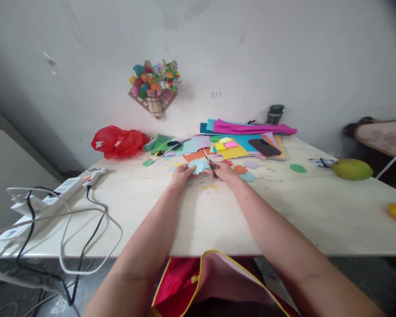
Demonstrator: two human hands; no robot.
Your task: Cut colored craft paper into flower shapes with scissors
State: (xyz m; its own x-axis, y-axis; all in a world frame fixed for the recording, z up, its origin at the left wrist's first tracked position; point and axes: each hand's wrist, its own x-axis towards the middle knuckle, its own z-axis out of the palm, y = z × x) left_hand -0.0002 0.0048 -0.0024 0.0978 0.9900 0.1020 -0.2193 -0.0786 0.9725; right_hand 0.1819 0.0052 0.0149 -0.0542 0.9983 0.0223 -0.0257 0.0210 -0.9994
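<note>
Pinched in my left hand [182, 174] is a light blue paper flower [199, 166] with a scalloped edge. My right hand [225, 171] is closed round a pair of scissors [212, 168], whose blades point up and away beside the flower's right edge. Small yellow paper scraps [214, 187] lie on the table just below the hands. Right of my right hand rest an orange paper flower [240, 169], another light blue cutout [247, 176] and a lilac paper oval [251, 164]. Fingers partly hide the flower and the scissor handles.
Coloured paper sheets [240, 152] and a phone [264, 147] lie behind the hands. A red plastic bag [120, 141] and dark-handled scissors [174, 144] are at back left. A power strip [48, 207] with loose cables runs along the left edge. A greenish-yellow fruit [352, 169] sits right.
</note>
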